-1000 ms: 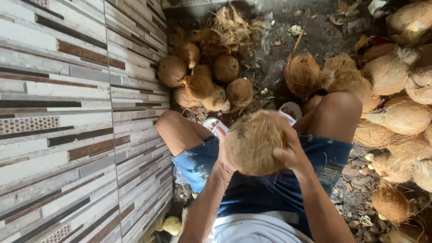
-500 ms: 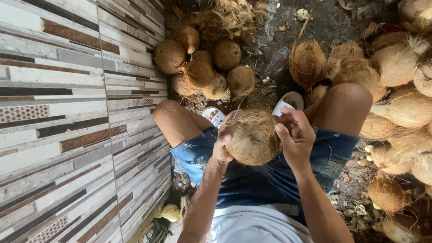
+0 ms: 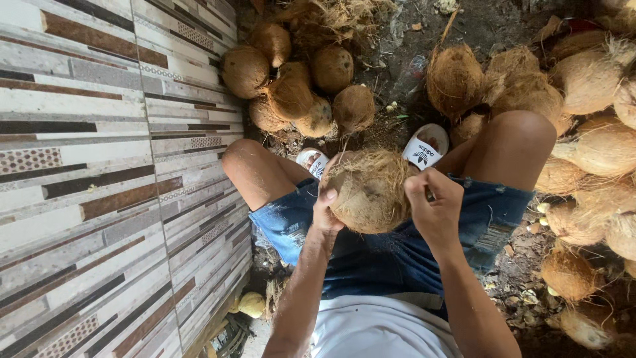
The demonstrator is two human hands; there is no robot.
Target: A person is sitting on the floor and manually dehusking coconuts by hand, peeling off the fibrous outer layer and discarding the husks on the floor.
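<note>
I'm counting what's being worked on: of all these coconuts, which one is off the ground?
The husked coconut over the lap, gripped between the left hand and right hand; the others lie in piles on the dirt.

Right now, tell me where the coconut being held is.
In the head view, the coconut sits centre frame above the lap, between the left hand and right hand, just below the white sandals.

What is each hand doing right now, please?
Left hand: closed on the left side of the husked coconut, holding it.
Right hand: fingers curled against the coconut's right side, gripping fibre.
</note>
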